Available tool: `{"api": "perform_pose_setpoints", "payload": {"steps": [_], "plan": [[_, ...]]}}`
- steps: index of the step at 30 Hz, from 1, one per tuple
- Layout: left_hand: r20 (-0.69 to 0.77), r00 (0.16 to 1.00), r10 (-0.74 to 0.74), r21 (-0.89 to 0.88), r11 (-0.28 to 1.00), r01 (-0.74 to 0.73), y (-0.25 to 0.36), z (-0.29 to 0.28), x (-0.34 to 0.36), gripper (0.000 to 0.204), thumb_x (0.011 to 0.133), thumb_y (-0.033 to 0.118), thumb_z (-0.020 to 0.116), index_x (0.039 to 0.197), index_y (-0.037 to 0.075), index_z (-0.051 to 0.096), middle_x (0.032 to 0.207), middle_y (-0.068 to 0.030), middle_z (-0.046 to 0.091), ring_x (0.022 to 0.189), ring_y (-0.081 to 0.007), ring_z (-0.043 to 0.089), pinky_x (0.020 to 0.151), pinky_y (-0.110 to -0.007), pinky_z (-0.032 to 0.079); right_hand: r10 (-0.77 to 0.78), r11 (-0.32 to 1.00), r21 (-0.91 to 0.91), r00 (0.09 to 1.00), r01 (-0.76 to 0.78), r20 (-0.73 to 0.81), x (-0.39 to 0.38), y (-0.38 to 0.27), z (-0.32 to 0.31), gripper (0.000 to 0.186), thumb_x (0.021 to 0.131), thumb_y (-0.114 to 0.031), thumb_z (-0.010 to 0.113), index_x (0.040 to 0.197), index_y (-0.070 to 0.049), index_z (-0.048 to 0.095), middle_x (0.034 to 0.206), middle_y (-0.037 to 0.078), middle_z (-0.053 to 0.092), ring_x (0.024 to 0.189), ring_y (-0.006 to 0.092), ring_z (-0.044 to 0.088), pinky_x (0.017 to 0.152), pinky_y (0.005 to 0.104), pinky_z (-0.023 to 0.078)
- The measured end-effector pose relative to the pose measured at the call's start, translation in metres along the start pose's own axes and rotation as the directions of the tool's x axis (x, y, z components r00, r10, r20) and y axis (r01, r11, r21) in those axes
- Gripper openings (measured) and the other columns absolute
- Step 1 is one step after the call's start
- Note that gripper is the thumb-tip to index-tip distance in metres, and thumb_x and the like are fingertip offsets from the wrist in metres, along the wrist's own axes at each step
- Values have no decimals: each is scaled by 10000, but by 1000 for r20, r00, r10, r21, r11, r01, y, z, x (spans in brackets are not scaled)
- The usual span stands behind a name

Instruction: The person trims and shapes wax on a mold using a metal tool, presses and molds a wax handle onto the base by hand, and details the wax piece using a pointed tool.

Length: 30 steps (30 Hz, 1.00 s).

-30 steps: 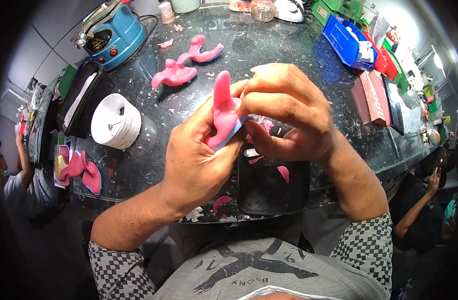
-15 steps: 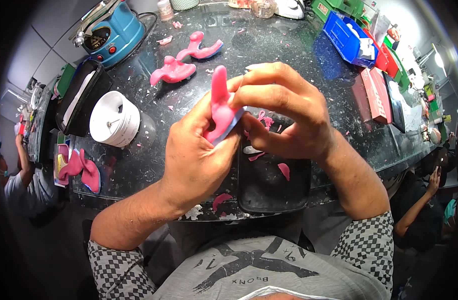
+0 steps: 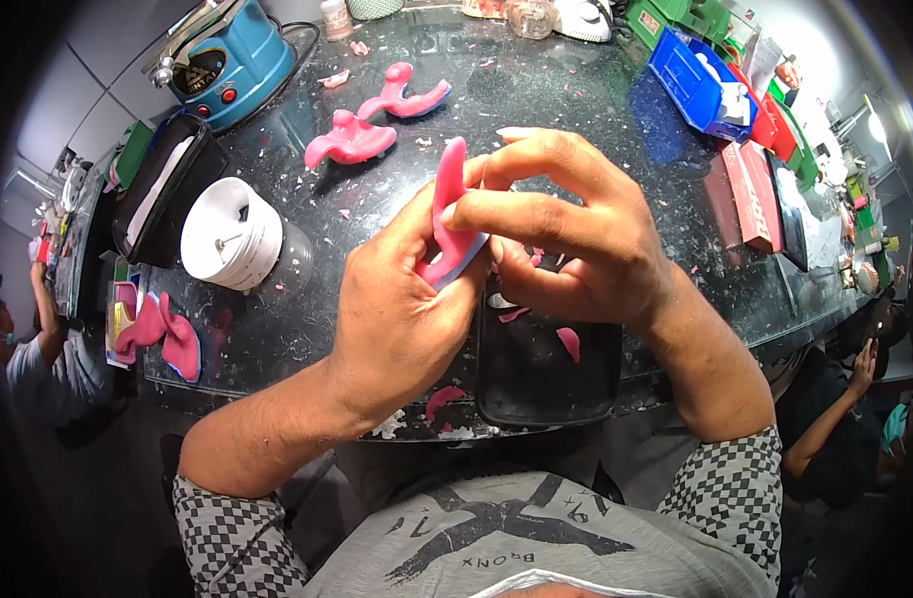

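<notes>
A pink wax-like moulded piece point(image 3: 453, 179) with a tall rounded prong and a pale blue underside is between my two hands, above the table's near middle. My left hand point(image 3: 385, 309) is wrapped round its lower part from the left. From the right, my right hand point(image 3: 598, 234) pinches it, index fingertip pressing the pink front and thumb by the blue edge. The other right fingers curl behind. Beneath my right hand lies a black tray point(image 3: 546, 394) with a pink shaving point(image 3: 568, 344) on it; another tool-like thing there is mostly hidden.
Similar pink pieces lie beyond my hands point(image 3: 352, 140) and at the left edge point(image 3: 180, 339). A white tub point(image 3: 260, 254), a black pouch point(image 3: 192, 149) and a blue machine point(image 3: 242, 60) stand left. Blue bin point(image 3: 681, 85) and red box point(image 3: 751, 194) sit right. People are at both sides.
The pink piece has turned slightly and shifted a little to the right in my hands. My right index fingertip now lies further across its front. The whole view has shifted slightly.
</notes>
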<state>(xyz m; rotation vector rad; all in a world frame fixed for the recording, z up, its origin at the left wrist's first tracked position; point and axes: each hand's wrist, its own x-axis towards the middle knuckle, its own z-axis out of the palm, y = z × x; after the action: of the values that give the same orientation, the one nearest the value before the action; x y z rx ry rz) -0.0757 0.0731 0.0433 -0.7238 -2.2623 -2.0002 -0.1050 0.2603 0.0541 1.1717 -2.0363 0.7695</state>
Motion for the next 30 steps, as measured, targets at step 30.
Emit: {"api": "perform_pose_setpoints", "payload": {"steps": [30], "plan": [[356,925,-134,89,990,109,4,-3,-5,252,763,58,723,1008,5,692,755,-41,665,704,-48,587,668,-242,498,42,636,664,877,-393,478,6,32,-36,238,737,-170,806,948,-87,734,1110,68,595,1118,193,512,979,345,375]]}}
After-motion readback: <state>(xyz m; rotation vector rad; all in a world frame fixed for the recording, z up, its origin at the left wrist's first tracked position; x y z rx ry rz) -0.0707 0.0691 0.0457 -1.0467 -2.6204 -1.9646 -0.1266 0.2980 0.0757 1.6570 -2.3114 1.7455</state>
